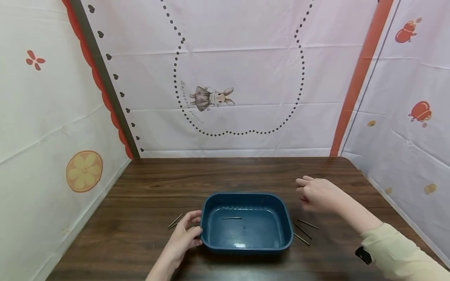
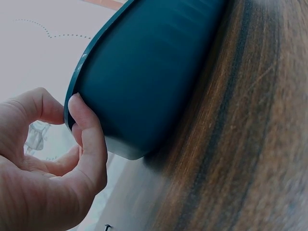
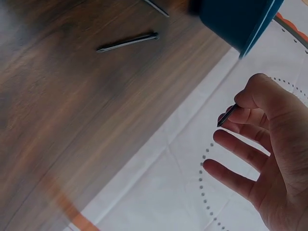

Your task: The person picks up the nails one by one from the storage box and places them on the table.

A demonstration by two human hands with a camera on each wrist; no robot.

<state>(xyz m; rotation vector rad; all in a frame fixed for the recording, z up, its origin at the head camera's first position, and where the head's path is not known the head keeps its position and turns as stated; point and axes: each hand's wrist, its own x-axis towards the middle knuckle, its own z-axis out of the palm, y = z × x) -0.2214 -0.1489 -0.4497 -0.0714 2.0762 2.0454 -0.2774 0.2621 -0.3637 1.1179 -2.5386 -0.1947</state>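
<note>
A dark blue plastic tub (image 1: 246,236) stands on the table, with one metal nail (image 1: 232,218) lying inside. My left hand (image 1: 183,236) holds the tub's left rim; thumb and fingers pinch its edge in the left wrist view. To the right of the tub and above the tabletop, my right hand (image 1: 318,195) pinches a nail (image 3: 226,116) between thumb and index finger, most of it hidden by the fingers. Below that hand, several loose nails (image 1: 302,230) lie beside the tub's right side.
More nails (image 1: 174,221) lie left of the tub, close to my left hand. The dark wooden table (image 1: 147,187) is bordered by printed white cloth (image 1: 246,144) at the back and both sides.
</note>
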